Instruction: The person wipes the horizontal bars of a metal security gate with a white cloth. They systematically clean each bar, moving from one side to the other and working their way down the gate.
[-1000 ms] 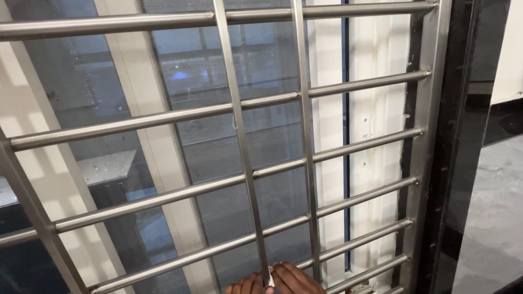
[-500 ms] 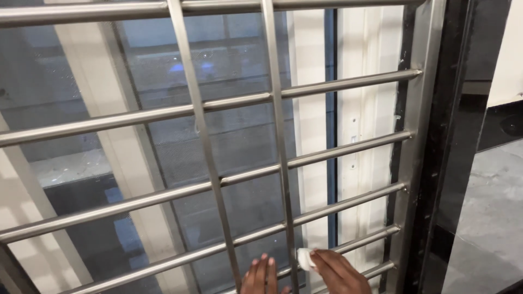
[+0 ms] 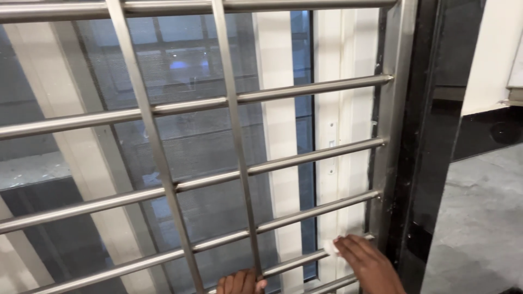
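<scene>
My right hand (image 3: pixel 366 262) presses a white cloth (image 3: pixel 330 247), fingers together, against the steel window grille (image 3: pixel 305 157) at 5 o'clock; my left hand (image 3: pixel 239 283) curls around 1 upright bar (image 3: pixel 237 147).

A metal grille (image 3: pixel 234 136) of crossed bars fills the view from 9 to 2 o'clock, with a window pane (image 3: pixel 190 65) behind it; at 3 o'clock a dark door frame (image 3: pixel 430 152) stands beside the grille, a floor (image 3: pixel 479 218) to its right; at 6 o'clock the left hand (image 3: pixel 239 283) grips a bar; at 5 o'clock the right hand (image 3: pixel 370 264) presses a small cloth (image 3: pixel 330 247) on the grille's lower bar.
</scene>
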